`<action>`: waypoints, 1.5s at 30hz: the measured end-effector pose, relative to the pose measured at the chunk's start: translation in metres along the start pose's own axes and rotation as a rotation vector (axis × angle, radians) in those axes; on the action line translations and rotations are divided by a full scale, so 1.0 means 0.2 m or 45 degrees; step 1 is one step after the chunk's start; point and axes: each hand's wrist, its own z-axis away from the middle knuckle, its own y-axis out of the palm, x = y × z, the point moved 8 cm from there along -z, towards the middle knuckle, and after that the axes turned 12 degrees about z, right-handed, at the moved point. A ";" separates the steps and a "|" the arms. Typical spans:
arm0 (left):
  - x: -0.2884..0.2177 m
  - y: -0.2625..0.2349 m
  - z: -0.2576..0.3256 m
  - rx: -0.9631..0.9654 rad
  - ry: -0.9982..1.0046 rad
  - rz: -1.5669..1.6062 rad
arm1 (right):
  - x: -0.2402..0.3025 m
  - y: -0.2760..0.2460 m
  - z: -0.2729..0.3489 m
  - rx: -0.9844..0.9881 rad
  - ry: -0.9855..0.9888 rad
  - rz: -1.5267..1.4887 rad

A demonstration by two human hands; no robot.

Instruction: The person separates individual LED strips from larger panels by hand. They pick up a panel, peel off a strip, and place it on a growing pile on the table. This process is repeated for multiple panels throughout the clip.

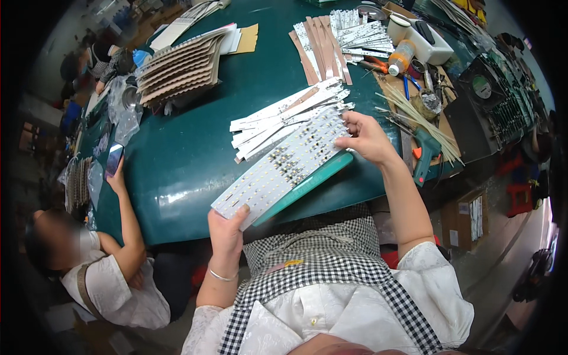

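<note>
A white LED circuit board panel, with rows of small yellowish chips and dark components across its middle, is held slanting over the near table edge. My left hand is closed on its lower left end, thumb on top. My right hand pinches the upper right end between thumb and fingers. Beneath the panel a flat teal piece shows along its near side; whether they touch I cannot tell. Just behind lies a loose pile of white circuit strips, some with brown backing.
Farther back lie more strips. On the right are an orange bottle, a glue gun and pale glue sticks. Stacked corrugated sheets stand at the left. A person beside me holds a phone over the green table.
</note>
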 end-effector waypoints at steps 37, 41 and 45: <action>-0.02 0.04 -0.04 -0.003 0.079 -0.318 | -0.10 -0.09 0.03 0.051 0.020 0.389; -0.04 0.07 0.05 -0.036 0.246 -0.480 | -0.04 -0.07 0.05 0.051 -0.046 0.328; -0.03 0.06 0.01 0.023 0.175 -0.404 | -0.02 -0.08 0.06 0.032 -0.045 0.377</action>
